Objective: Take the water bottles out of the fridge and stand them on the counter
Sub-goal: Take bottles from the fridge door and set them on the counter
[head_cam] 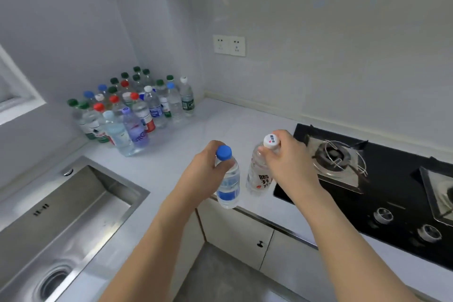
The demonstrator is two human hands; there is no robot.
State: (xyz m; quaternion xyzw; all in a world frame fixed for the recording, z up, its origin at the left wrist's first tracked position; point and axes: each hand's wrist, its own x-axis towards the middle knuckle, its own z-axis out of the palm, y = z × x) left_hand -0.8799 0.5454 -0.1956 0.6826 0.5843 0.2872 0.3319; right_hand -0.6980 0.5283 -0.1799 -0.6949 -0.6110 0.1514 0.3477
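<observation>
My left hand (208, 167) grips the neck of a clear bottle with a blue cap and blue label (228, 185), held upright over the front edge of the white counter (215, 127). My right hand (285, 162) grips the top of a clear bottle with a white cap and dark lettering (259, 176), also upright, just beside the first. Whether either bottle touches the counter I cannot tell. In the back left corner stand several bottles (132, 108) with green, red, blue and white caps. The fridge is out of view.
A steel sink (56, 223) is sunk into the counter at the left. A black gas hob (382, 179) with burners and knobs lies at the right, close to my right hand. Wall sockets (229, 45) sit above the counter. Cabinet doors (235, 233) are below.
</observation>
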